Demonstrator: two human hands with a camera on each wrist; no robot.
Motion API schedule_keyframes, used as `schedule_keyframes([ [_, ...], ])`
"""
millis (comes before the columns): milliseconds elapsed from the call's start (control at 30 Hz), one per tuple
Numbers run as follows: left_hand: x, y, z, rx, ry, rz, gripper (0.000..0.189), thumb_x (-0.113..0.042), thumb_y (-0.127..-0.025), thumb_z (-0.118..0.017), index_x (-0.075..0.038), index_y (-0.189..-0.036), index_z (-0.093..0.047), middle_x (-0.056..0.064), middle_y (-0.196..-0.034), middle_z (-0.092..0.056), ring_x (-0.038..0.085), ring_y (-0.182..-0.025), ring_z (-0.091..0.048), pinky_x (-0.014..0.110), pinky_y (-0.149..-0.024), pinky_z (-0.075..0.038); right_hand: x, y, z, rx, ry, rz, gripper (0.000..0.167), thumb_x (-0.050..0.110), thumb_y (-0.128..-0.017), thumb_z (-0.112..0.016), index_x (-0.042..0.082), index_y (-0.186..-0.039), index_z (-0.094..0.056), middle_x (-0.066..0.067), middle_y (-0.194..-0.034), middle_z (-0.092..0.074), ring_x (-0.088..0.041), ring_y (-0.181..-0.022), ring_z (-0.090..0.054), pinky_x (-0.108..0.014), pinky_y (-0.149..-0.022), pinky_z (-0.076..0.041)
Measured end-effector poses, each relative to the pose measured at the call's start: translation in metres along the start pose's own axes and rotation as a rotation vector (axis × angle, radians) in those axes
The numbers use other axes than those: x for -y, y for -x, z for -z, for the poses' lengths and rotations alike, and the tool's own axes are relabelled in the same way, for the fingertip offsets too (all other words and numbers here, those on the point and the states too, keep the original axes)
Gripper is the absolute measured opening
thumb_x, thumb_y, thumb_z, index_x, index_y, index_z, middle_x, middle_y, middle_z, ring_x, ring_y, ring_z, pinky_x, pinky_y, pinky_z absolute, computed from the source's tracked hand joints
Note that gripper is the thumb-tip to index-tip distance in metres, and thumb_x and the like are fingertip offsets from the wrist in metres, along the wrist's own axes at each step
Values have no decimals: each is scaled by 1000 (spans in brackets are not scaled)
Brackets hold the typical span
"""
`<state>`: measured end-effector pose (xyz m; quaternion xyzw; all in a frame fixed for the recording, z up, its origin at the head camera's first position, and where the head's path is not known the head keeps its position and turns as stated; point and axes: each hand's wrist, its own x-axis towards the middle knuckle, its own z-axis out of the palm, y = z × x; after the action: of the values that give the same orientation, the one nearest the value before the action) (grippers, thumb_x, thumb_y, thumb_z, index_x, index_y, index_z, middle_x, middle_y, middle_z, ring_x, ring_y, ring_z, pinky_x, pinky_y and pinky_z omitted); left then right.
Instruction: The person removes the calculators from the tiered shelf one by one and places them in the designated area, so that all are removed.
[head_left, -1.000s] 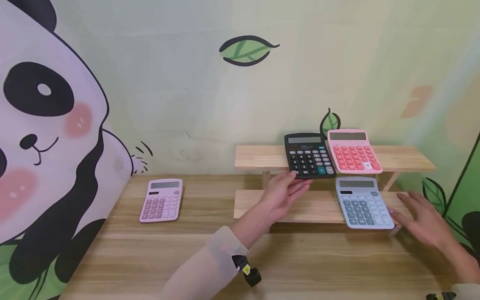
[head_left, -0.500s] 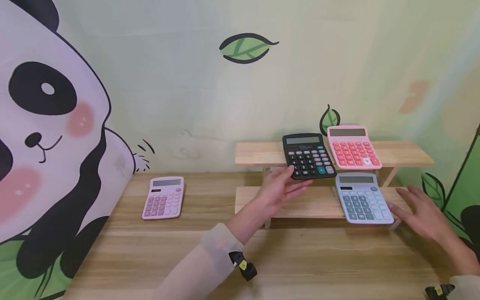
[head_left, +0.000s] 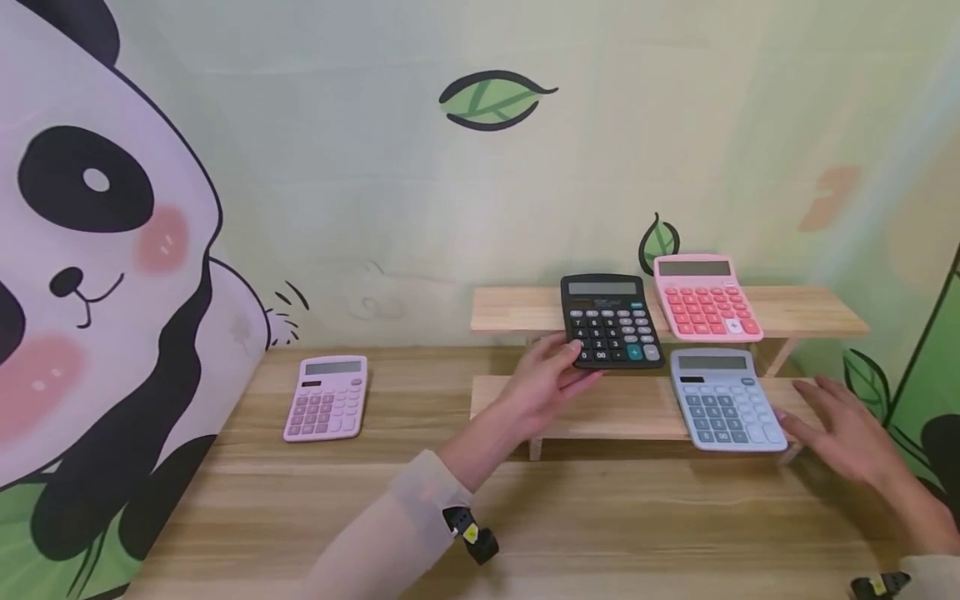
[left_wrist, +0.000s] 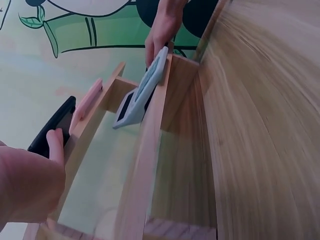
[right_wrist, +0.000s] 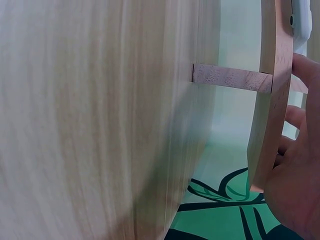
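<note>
My left hand (head_left: 542, 375) pinches a black calculator (head_left: 611, 321) by its lower left corner, thumb on the keys' side and fingers underneath. In the head view the calculator overlaps the front edge of the upper shelf; whether it touches the wood I cannot tell. To its right, a pink calculator (head_left: 707, 297) lies on the upper shelf (head_left: 806, 310). A light blue calculator (head_left: 726, 400) sits on the lower shelf (head_left: 592, 408), its front overhanging. Beside it, my right hand (head_left: 851, 429) rests on the shelf's right end, fingers (right_wrist: 295, 116) relaxed, thumb near the calculator's edge.
A lilac calculator (head_left: 326, 398) lies on the wooden table (head_left: 420, 508) to the left of the two-tier stand. Behind everything hangs a backdrop (head_left: 360, 167) with a panda and leaves. One of the stand's legs (right_wrist: 232, 78) shows in the right wrist view.
My left hand has drawn the black calculator slightly left and down, widening the gap to the pink one. The right hand stays at the shelf's end. The head view has shifted slightly.
</note>
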<state>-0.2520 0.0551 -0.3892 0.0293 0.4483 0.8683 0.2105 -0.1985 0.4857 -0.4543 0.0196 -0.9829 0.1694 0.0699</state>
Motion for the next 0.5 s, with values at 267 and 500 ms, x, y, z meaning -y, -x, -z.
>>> schedule_keyframes([
  [267,-20,18,22,93,-136,-6,42,-11,-110,-59,-8,-150,-51,19,-138,-66,34,-123,-69,48,-110,-54,-3,1,0,6,-16,13,79,47,-109,-53,-13,-157,-31,-48,-157,-20,-70,-143,-18,-89,-103,-23],
  [500,-51,38,51,143,-238,-26,45,-10,-109,-59,-6,-152,-45,21,-137,-65,26,-110,-74,49,-111,-53,-3,0,0,8,-26,11,79,47,-109,-54,-13,-156,-32,-48,-157,-20,-71,-142,-19,-89,-103,-22],
])
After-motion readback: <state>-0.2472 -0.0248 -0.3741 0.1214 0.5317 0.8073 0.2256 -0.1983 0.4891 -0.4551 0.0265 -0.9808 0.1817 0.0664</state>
